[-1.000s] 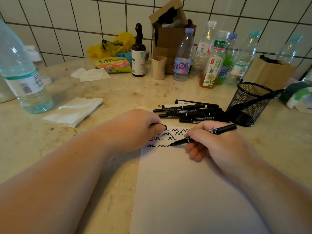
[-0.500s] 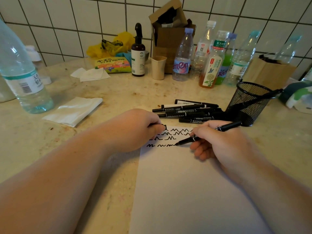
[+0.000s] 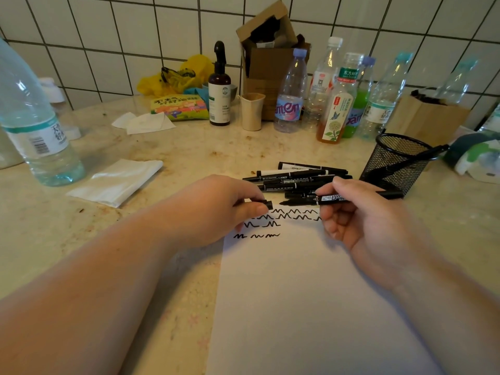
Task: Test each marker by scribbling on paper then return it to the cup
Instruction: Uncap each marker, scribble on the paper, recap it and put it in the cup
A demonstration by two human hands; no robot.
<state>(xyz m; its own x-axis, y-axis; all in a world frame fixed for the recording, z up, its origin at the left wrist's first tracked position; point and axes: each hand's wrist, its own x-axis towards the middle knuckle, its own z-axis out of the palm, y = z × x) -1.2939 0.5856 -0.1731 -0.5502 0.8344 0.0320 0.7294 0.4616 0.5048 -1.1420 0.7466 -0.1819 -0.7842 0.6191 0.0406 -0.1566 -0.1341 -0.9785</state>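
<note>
A white sheet of paper lies on the counter with rows of black scribbles near its far edge. My right hand holds an uncapped black marker level above the scribbles, tip pointing left. My left hand pinches the black marker cap, its open end a short gap from the tip. Several capped black markers lie in a pile just beyond the paper. A black mesh cup stands to the right with one marker leaning out of it.
A large water bottle stands at far left, folded tissues beside it. Along the tiled wall are several drink bottles, a dark spray bottle, a beige cup, a cardboard box and a wooden block.
My right hand lifted the marker off the paper and turned it level, tip toward my left hand. My left hand rose slightly with the cap.
</note>
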